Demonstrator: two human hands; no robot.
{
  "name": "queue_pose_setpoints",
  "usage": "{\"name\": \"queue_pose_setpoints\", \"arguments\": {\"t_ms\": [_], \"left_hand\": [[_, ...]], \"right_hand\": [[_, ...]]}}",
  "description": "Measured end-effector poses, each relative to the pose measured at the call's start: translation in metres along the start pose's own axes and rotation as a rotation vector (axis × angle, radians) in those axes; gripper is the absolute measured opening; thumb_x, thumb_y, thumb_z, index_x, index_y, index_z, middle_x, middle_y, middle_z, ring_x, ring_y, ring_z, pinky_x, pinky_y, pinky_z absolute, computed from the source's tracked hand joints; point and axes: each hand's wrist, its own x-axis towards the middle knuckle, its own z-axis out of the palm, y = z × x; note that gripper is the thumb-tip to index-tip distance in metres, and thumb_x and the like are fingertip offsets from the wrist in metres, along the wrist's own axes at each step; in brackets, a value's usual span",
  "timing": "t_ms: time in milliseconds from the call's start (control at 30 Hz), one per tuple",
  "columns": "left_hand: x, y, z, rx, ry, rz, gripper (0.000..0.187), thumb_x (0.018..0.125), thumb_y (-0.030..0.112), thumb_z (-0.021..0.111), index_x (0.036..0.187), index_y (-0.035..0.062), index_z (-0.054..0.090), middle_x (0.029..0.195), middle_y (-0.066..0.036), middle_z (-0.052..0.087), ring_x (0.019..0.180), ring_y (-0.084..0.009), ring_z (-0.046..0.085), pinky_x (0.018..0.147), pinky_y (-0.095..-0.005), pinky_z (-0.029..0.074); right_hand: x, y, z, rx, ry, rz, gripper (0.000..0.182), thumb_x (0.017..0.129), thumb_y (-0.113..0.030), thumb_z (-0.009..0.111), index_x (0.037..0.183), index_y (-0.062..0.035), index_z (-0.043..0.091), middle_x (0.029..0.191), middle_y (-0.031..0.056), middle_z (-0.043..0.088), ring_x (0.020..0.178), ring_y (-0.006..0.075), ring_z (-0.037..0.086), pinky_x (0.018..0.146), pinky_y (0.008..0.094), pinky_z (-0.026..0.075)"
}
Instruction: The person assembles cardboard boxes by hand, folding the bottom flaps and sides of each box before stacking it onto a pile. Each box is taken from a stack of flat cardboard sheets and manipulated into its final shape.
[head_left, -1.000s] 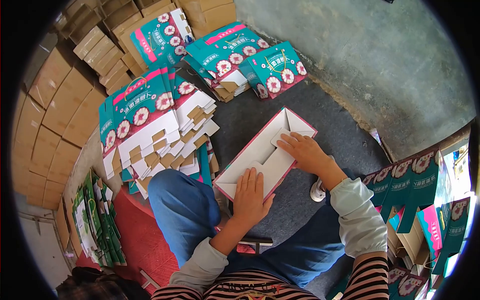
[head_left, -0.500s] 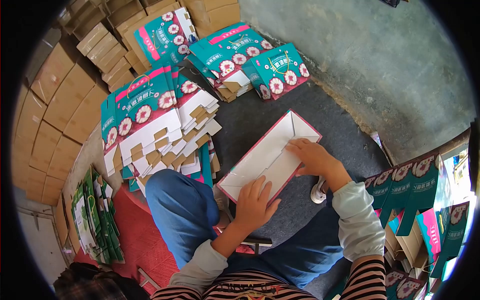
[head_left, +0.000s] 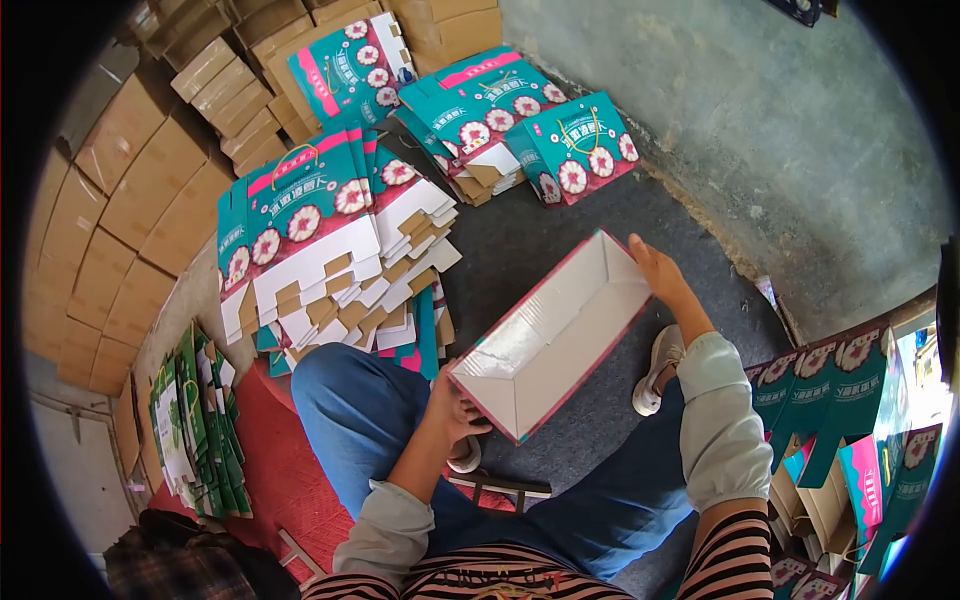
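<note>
A cardboard gift box is held between my hands above the dark floor, slanting from lower left to upper right. Its white bottom panels face up and sit sunken inside a dark pink rim. My left hand grips the lower-left end, fingers curled at its side and partly hidden. At the upper-right end, my right hand holds the edge, with some fingers out of sight behind the wall.
Flattened teal boxes with white flaps lie piled at the left. A teal box with a handle stands by the wall. Brown cartons are stacked far left. Green folded boxes lean lower left; more teal boxes are at right.
My hands have moved from the white bottom panels to the two ends of the box. The panels, flat before, now look pushed inward, and the box is tilted differently.
</note>
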Motion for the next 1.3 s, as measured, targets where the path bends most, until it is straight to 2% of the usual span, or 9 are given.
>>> {"name": "queue_pose_setpoints", "arguments": {"t_ms": [167, 300, 433, 567, 667, 733, 900, 1200, 1300], "left_hand": [[-0.022, -0.012, 0.01, 0.06, -0.225, 0.134, 0.059, 0.083, 0.051, 0.051, 0.131, 0.017, 0.05, 0.128, -0.006, 0.055, 0.117, -0.0253, 0.051, 0.097, -0.0537, 0.036], [-0.042, -0.019, 0.041, 0.353, -0.334, 0.652, 0.072, 0.085, 0.033, 0.058, 0.145, 0.0108, 0.026, 0.136, -0.008, 0.045, 0.125, -0.0229, 0.044, 0.104, -0.04, 0.035], [-0.047, -0.019, 0.048, 0.857, -0.283, 1.464, 0.089, 0.079, 0.021, 0.065, 0.145, -0.0053, 0.012, 0.15, -0.02, 0.02, 0.14, -0.0294, 0.022, 0.112, -0.0393, 0.02], [-0.049, -0.021, 0.041, 0.602, -0.42, 1.372, 0.069, 0.089, 0.026, 0.057, 0.144, -0.0003, 0.024, 0.146, -0.016, 0.028, 0.134, -0.0273, 0.031, 0.108, -0.0368, 0.028], [-0.013, -0.024, 0.014, 0.374, -0.278, 1.052, 0.059, 0.094, 0.031, 0.05, 0.141, 0.0016, 0.031, 0.142, -0.012, 0.035, 0.128, -0.0234, 0.039, 0.104, -0.0337, 0.034], [0.016, -0.034, -0.016, 0.428, -0.288, 1.165, 0.054, 0.096, 0.034, 0.046, 0.138, 0.0013, 0.035, 0.139, -0.012, 0.039, 0.127, -0.0219, 0.04, 0.102, -0.0325, 0.036], [0.02, -0.045, -0.011, 0.026, -0.241, 0.92, 0.059, 0.098, 0.043, 0.04, 0.138, 0.0003, 0.037, 0.134, -0.011, 0.046, 0.124, -0.0221, 0.043, 0.101, -0.0308, 0.036], [0.02, -0.05, 0.002, 0.687, 0.074, 0.937, 0.058, 0.091, 0.033, 0.058, 0.135, -0.001, 0.041, 0.127, -0.013, 0.051, 0.117, -0.0205, 0.049, 0.098, -0.0302, 0.037], [0.029, -0.049, 0.004, 0.695, 0.035, 1.132, 0.054, 0.089, 0.023, 0.062, 0.132, -0.0031, 0.043, 0.127, -0.018, 0.05, 0.119, -0.0278, 0.047, 0.101, -0.0364, 0.035]], "right_hand": [[-0.01, 0.018, -0.05, 0.136, -0.143, 0.353, 0.08, 0.088, -0.071, 0.026, 0.104, -0.0052, 0.068, 0.1, 0.0173, 0.066, 0.099, 0.0283, 0.06, 0.087, 0.0367, 0.044], [-0.054, 0.038, -0.087, 0.406, -0.061, 0.443, 0.074, 0.087, -0.072, 0.032, 0.103, -0.009, 0.068, 0.095, 0.0067, 0.067, 0.085, 0.0172, 0.061, 0.077, 0.0334, 0.047], [-0.072, 0.071, -0.106, 0.762, -0.266, 0.347, 0.07, 0.09, -0.065, 0.039, 0.123, -0.0069, 0.057, 0.117, 0.0103, 0.062, 0.105, 0.0239, 0.058, 0.09, 0.0378, 0.043], [-0.08, 0.063, -0.093, 0.701, -0.065, 0.358, 0.078, 0.089, -0.066, 0.036, 0.139, -0.0065, 0.04, 0.135, 0.012, 0.048, 0.12, 0.029, 0.048, 0.1, 0.0496, 0.035], [-0.069, 0.102, -0.078, 0.83, -0.158, 0.252, 0.071, 0.09, -0.059, 0.046, 0.138, -0.0069, 0.041, 0.134, 0.0114, 0.049, 0.119, 0.0268, 0.049, 0.101, 0.0472, 0.038], [-0.071, 0.115, -0.063, 0.666, -0.103, 0.051, 0.063, 0.09, -0.05, 0.054, 0.134, -0.0071, 0.044, 0.133, 0.0105, 0.05, 0.116, 0.0231, 0.051, 0.099, 0.0416, 0.042], [-0.075, 0.096, -0.042, 0.829, -0.272, 0.458, 0.058, 0.09, -0.047, 0.054, 0.131, -0.0068, 0.048, 0.126, 0.0097, 0.055, 0.111, 0.0218, 0.055, 0.097, 0.0384, 0.044], [-0.072, 0.074, -0.024, 0.739, -0.326, 0.618, 0.046, 0.092, -0.045, 0.052, 0.118, -0.0081, 0.061, 0.107, 0.005, 0.066, 0.096, 0.0203, 0.062, 0.088, 0.0343, 0.047], [-0.068, 0.072, -0.036, 0.319, -0.35, 0.42, 0.041, 0.094, -0.043, 0.048, 0.111, -0.0087, 0.064, 0.108, 0.01, 0.065, 0.092, 0.0233, 0.062, 0.084, 0.0371, 0.047]]}}
